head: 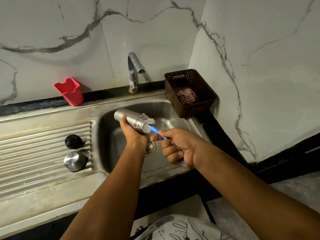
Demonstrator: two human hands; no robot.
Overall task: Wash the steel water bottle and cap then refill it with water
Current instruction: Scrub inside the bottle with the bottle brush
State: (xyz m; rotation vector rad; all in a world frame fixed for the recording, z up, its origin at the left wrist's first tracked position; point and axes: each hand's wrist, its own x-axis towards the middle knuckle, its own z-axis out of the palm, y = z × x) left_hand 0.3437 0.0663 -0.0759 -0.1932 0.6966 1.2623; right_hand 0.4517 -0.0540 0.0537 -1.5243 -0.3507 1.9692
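Head-worn wide view, facing forward and down, close over sink (106, 135)

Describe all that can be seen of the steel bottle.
The bottle is a plain cylinder of brushed steel, uncapped, with a ridged neck. It lies nearly level above the sink, base toward the upper left, mouth toward the right. The left hand grips it from below. The white bristles of a brush stand at its mouth.
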